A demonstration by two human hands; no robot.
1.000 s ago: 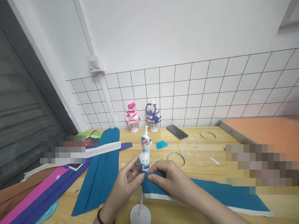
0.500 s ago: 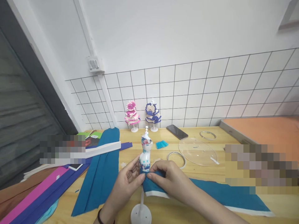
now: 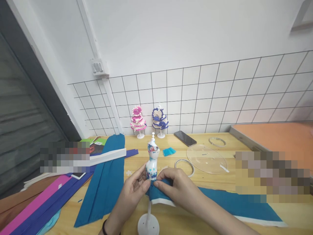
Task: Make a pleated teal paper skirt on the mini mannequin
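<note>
A small white dress-form mannequin (image 3: 152,163) with coloured scraps stuck on its body stands upright before me on a stand with a round white base (image 3: 148,225). My left hand (image 3: 134,189) is closed around its lower left side, thumb at the front and fingertips partly hidden behind. The thumb and fingers of my right hand (image 3: 174,186) pinch the edge of a teal crepe paper strip (image 3: 232,202) against the mannequin's lower end. That strip has a white border along its near edge and trails to the right under my forearm.
Folded teal paper (image 3: 105,189) and other coloured strips lie at left. Behind are two small decorated mannequins (image 3: 138,122), a pleated blue piece (image 3: 169,151), a phone (image 3: 185,138), tape rolls (image 3: 184,167) and a clear disc (image 3: 207,160). An orange-topped surface (image 3: 281,140) borders the right.
My left thumb has eased slightly up and left from the paper's edge. The mannequin's base has shifted a little to the right. My right hand keeps its pinch.
</note>
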